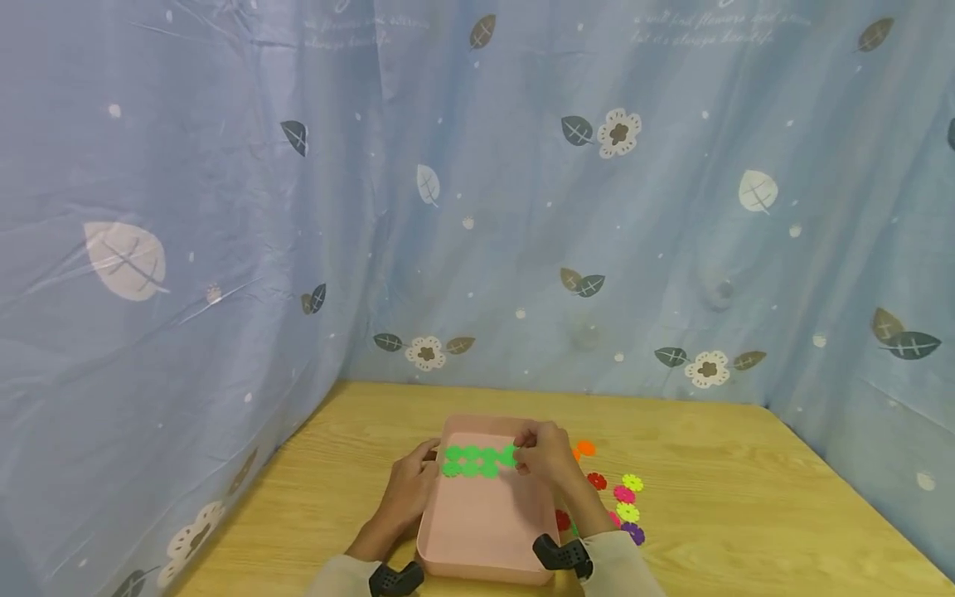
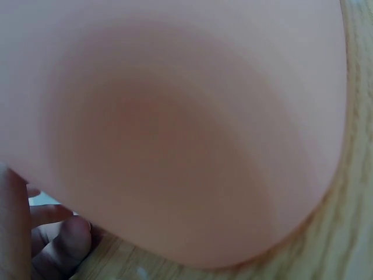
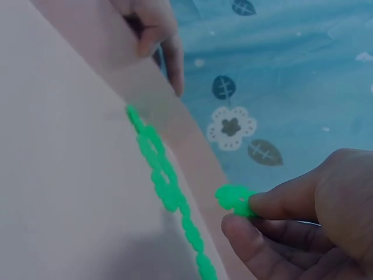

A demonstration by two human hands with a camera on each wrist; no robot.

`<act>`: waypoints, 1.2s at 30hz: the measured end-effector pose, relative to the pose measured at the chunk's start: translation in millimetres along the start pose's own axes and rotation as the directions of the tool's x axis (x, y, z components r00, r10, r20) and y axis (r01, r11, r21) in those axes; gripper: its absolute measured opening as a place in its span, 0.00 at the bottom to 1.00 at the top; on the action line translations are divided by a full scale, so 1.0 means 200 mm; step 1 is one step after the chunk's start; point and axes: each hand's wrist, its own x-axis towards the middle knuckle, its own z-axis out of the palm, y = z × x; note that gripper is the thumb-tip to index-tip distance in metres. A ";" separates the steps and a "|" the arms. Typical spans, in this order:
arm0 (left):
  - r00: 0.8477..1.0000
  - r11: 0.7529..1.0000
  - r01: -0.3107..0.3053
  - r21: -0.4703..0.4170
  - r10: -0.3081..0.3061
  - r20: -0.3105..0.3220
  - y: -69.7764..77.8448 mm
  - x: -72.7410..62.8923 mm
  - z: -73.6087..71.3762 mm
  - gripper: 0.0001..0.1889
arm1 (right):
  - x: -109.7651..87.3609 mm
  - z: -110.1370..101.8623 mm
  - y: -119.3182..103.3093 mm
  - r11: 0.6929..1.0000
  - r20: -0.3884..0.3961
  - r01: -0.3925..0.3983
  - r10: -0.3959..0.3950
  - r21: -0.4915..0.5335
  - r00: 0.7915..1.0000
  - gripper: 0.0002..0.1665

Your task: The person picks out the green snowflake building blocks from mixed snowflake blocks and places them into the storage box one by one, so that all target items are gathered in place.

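Observation:
A shallow pink tray [image 1: 485, 535] stands on the wooden table in front of me. In the head view, green flower-shaped plastic discs [image 1: 470, 454] lie in two short rows towards its far end. With thumb and fingertips, my right hand [image 1: 550, 456] pinches one green disc [image 3: 233, 199] over the right part of the tray. My left hand [image 1: 409, 491] grips the left rim, with fingers on both sides of the wall. In the left wrist view the pink tray wall [image 2: 175, 146] fills most of the picture, and a few fingers [image 2: 73, 236] show at lower left.
Loose discs lie right of the tray, among them an orange one [image 1: 585, 448], a red one [image 1: 597, 481] and a purple one [image 1: 632, 533]; the right forearm partly hides some. A blue patterned curtain [image 1: 515, 224] hangs behind and to both sides of the table [image 1: 731, 497].

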 end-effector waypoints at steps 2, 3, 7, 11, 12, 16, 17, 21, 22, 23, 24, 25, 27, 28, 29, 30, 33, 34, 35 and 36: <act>1.000 1.000 0.010 -0.005 -0.010 0.008 0.00 -0.01 0.01 0.24 | 0.00 0.00 0.01 0.999 0.012 0.006 -0.005 -0.053 1.000 0.05; 1.000 1.000 0.017 -0.001 -0.017 0.009 -0.01 -0.01 0.01 0.24 | 0.00 0.00 0.02 0.997 0.020 0.015 -0.013 -0.081 1.000 0.05; 1.000 1.000 0.028 0.012 -0.028 -0.002 -0.01 0.00 0.01 0.24 | 0.03 0.00 0.04 0.982 0.053 0.034 -0.025 -0.188 0.998 0.05; 0.998 0.998 0.036 -0.052 -0.033 0.059 -0.01 0.01 -0.01 0.25 | 0.06 0.00 0.05 0.957 0.056 0.029 -0.013 -0.289 0.998 0.05; 0.996 0.996 0.042 -0.080 -0.036 0.082 -0.01 0.02 -0.02 0.25 | 0.07 -0.01 0.05 0.949 0.053 0.026 -0.010 -0.314 0.999 0.04; 0.985 0.984 0.081 -0.156 -0.054 0.164 -0.01 0.03 -0.06 0.28 | 0.09 -0.01 0.05 0.920 0.056 0.028 -0.006 -0.391 0.998 0.05; 0.982 0.981 0.086 -0.173 -0.054 0.180 -0.01 0.03 -0.07 0.28 | 0.09 -0.01 0.05 0.915 0.058 0.028 -0.005 -0.403 0.998 0.05; 0.971 0.965 0.091 -0.247 -0.031 0.236 -0.02 0.02 -0.10 0.30 | 0.09 -0.01 0.05 0.901 0.069 0.031 -0.001 -0.434 0.998 0.07; 0.969 0.959 0.090 -0.268 -0.022 0.246 -0.02 0.02 -0.11 0.30 | 0.09 -0.01 0.05 0.898 0.073 0.032 0.000 -0.439 0.997 0.07; 0.966 0.955 0.086 -0.284 -0.011 0.257 -0.03 0.02 -0.12 0.31 | 0.10 -0.01 0.05 0.894 0.079 0.036 -0.001 -0.446 0.997 0.08; 0.964 0.952 0.083 -0.295 -0.001 0.267 -0.03 0.02 -0.13 0.31 | 0.10 -0.01 0.05 0.892 0.085 0.042 -0.004 -0.451 0.996 0.09; 0.961 0.950 0.079 -0.302 0.007 0.275 -0.04 0.02 -0.13 0.31 | 0.10 0.00 0.04 0.888 0.090 0.048 -0.008 -0.456 0.996 0.10; 0.958 0.951 0.070 -0.302 0.020 0.286 -0.06 0.02 -0.14 0.30 | 0.10 0.01 0.04 0.881 0.104 0.061 -0.013 -0.469 0.994 0.12; 0.959 0.954 0.068 -0.293 0.019 0.284 -0.06 0.02 -0.15 0.29 | 0.10 0.01 0.04 0.877 0.111 0.069 -0.018 -0.476 0.994 0.14; 0.958 0.957 0.063 -0.284 0.021 0.285 -0.07 0.02 -0.15 0.28 | 0.11 0.01 0.04 0.872 0.117 0.080 -0.026 -0.483 0.993 0.17; 0.959 0.959 0.062 -0.276 0.020 0.284 -0.07 0.02 -0.15 0.27 | 0.10 0.02 0.04 0.868 0.119 0.087 -0.033 -0.489 0.992 0.20; 0.963 0.964 0.064 -0.256 0.008 0.271 -0.07 0.02 -0.14 0.24 | 0.10 0.02 0.05 0.854 0.116 0.106 -0.054 -0.510 0.992 0.25; 0.963 0.964 0.064 -0.256 0.008 0.269 -0.07 0.02 -0.13 0.24 | 0.09 0.02 0.06 0.850 0.114 0.107 -0.055 -0.517 0.992 0.26; 0.963 0.964 0.065 -0.257 0.007 0.270 -0.07 0.02 -0.13 0.24 | 0.09 0.02 0.06 0.842 0.111 0.107 -0.056 -0.528 0.992 0.27; 0.963 0.964 0.069 -0.256 0.003 0.269 -0.07 0.03 -0.12 0.24 | 0.09 0.02 0.05 0.836 0.108 0.103 -0.052 -0.540 0.993 0.26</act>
